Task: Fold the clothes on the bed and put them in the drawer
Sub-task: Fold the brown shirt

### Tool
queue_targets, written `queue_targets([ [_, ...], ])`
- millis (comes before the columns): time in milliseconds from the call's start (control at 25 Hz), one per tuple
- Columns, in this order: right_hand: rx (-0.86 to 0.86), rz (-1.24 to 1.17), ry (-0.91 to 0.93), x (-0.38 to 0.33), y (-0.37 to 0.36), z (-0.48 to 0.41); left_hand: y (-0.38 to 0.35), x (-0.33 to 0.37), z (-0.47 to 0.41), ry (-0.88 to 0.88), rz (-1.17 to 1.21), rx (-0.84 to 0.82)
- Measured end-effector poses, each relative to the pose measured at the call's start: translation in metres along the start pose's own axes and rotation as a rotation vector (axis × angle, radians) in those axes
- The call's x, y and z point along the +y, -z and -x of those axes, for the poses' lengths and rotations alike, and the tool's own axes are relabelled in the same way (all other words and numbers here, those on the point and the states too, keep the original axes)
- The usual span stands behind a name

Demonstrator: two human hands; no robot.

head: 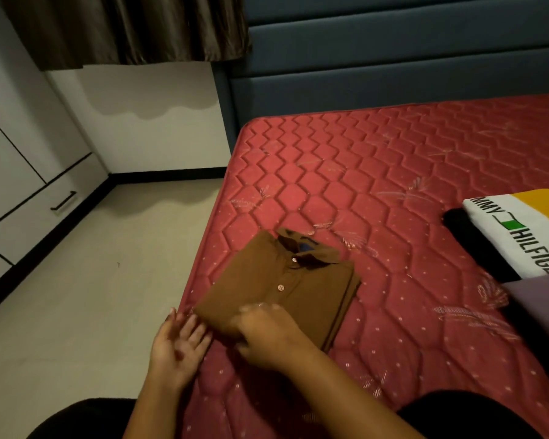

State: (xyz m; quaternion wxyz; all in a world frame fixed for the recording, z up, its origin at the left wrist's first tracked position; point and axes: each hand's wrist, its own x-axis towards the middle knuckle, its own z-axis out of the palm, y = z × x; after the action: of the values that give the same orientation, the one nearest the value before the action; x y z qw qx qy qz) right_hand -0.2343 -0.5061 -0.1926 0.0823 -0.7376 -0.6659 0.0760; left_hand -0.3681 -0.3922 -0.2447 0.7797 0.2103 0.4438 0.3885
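Brown folded button-up shirt (279, 289) lies on red quilted mattress (377, 172), under and ahead of my right hand (267, 335), which rests on its near edge, blurred, can't tell grip. My left hand (179, 345) just beside, fingers straight and apart, at shirt's near corner. Folded white-yellow lettered tee (520, 236) well right of my right hand

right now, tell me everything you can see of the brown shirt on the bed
The brown shirt is folded into a neat rectangle, front up, collar away from the person, two pale buttons showing on the placket. The cloth looks smooth and woven. It lies flat near the left edge of the red quilted mattress. The left hand touches its near corner with straight fingers; the right hand rests on its near edge, too blurred to tell any grip.
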Motion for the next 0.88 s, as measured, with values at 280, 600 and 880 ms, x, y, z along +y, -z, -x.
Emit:
queue_targets([
  [280,0.163,-0.005,-0.155,0.057,-0.040,-0.018,-0.070,-0.030,0.002,-0.817,-1.216,-0.240],
  [600,0.181,0.054,-0.168,0.049,-0.075,-0.007,-0.032,-0.056,-0.013,-0.644,-1.846,-0.083],
  [880,0.174,-0.058,-0.137,0.030,-0.071,0.008,-0.020,-0.044,0.007,-0.405,-1.887,-0.104],
])
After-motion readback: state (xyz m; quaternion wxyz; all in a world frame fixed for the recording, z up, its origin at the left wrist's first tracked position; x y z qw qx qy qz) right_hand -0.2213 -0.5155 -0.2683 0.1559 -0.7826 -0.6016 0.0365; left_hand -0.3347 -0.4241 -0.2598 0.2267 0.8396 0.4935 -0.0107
